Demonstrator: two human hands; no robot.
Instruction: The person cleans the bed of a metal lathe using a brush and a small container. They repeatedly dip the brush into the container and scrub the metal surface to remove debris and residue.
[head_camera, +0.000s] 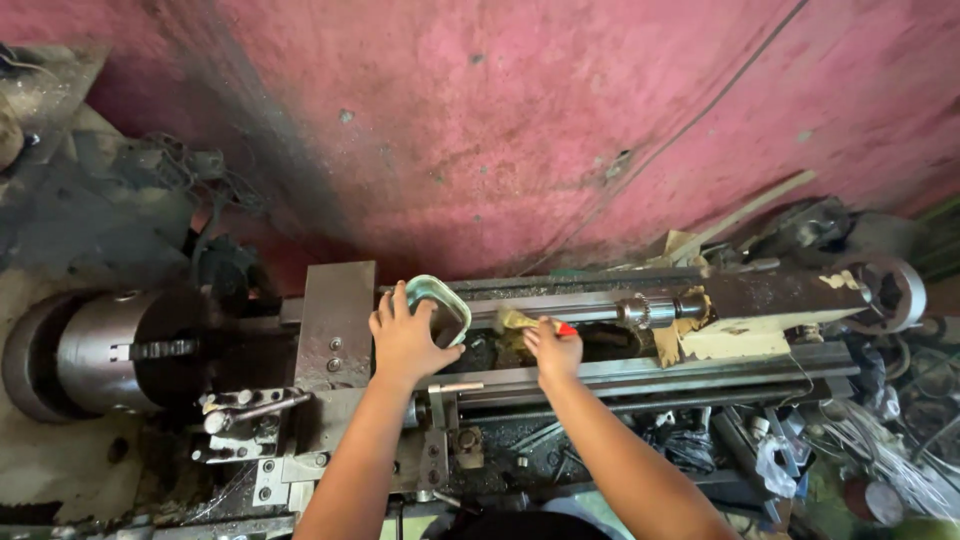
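My left hand (404, 339) grips a small rounded metal tin with a pale green rim (440, 297), held tilted over the bed of a grimy metal lathe (620, 368). My right hand (553, 351) is closed on a small brush with a red handle (566, 328); its pale bristles (515, 319) touch the lathe bed just right of the tin. Both hands are over the middle of the machine, between the carriage (335, 325) and the tailstock (770, 300).
The lathe's round chuck (130, 350) is at the left. A drill chuck (650, 311) sticks out of the tailstock toward my hands. A handwheel (895, 290) is at the far right. A stained pink wall (480, 120) stands behind. Wires and scraps (860, 440) lie at lower right.
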